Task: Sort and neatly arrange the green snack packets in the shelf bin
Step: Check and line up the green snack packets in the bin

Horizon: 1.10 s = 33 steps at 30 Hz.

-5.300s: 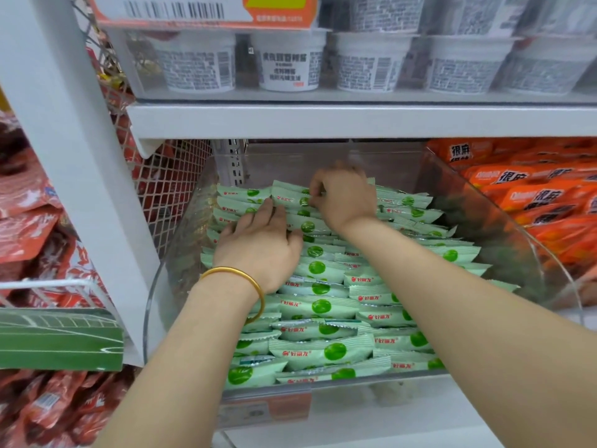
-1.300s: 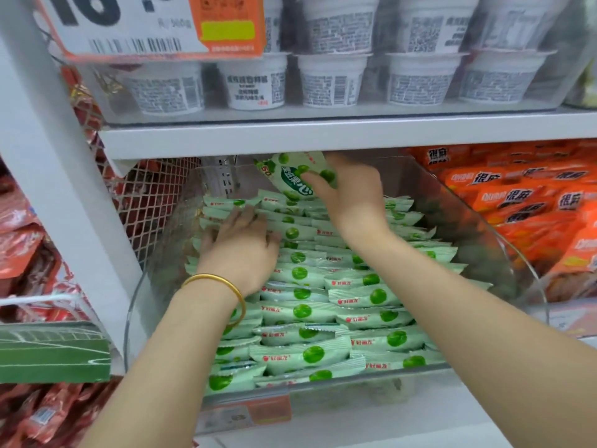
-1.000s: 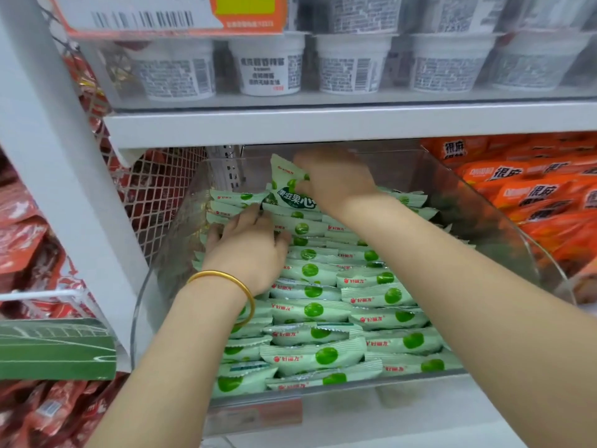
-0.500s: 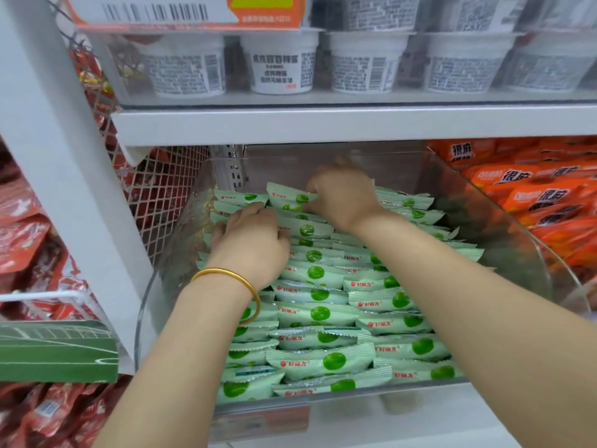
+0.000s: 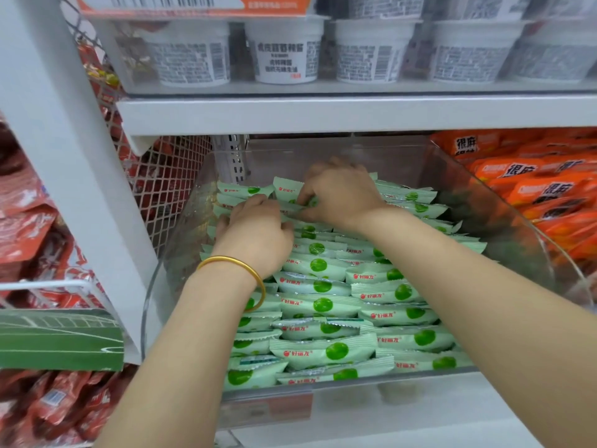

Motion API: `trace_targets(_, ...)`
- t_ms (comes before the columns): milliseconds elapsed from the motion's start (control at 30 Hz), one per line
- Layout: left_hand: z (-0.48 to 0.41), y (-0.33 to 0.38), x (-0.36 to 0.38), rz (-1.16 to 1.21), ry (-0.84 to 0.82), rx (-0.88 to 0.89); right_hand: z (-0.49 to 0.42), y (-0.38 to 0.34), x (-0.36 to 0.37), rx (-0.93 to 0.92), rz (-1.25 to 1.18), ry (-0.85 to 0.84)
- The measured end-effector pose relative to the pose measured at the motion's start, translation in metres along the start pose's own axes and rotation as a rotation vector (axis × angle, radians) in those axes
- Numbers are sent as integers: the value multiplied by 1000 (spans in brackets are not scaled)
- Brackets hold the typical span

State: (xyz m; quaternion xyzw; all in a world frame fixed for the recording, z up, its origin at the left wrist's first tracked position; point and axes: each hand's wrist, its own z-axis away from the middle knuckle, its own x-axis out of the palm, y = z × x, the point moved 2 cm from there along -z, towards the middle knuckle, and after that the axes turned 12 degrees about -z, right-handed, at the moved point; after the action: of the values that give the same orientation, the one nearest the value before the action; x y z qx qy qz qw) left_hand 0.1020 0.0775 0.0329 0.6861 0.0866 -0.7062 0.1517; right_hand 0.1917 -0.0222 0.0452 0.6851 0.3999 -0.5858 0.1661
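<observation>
A clear plastic shelf bin holds several pale green snack packets, laid in overlapping rows from front to back. My right hand is at the back of the bin, its fingers pinched on one green packet that lies on the back rows. My left hand, with a gold bangle on the wrist, rests palm down on the packets at the back left, fingers curled against them. Both forearms cover part of the rows.
A white shelf board hangs low over the bin, with white cups on it. Orange packets fill the bin to the right. A wire mesh divider and red packets stand to the left.
The right hand had lifted one green packet upright at the back, then lowered it flat onto the back rows. The left hand slid slightly further back along the packets.
</observation>
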Motion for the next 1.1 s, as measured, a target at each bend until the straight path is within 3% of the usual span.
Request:
trace_targets(300, -3, -1, -2, 10, 5, -19, -9, -6, 5, -26, -52, 18)
trace_targets(600, 1, 2, 0, 18, 54, 27, -8, -1, 10, -34, -55, -76)
trace_targets(667, 2, 3, 4, 5, 43, 53, -8, 2, 5, 28, -224, 27)
trace_targets(733, 1, 2, 5, 13, 40, 61, -8, 9, -3, 94, -335, 238)
trace_targets(800, 2, 2, 5, 22, 36, 59, -13, 14, -6, 136, -228, 283)
trace_targets(967, 2, 2, 5, 22, 25, 55, -29, 12, 5, 140, 140, 140)
trace_targets(1100, 2, 2, 4, 31, 26, 56, -38, 14, 15, 153, 217, 162)
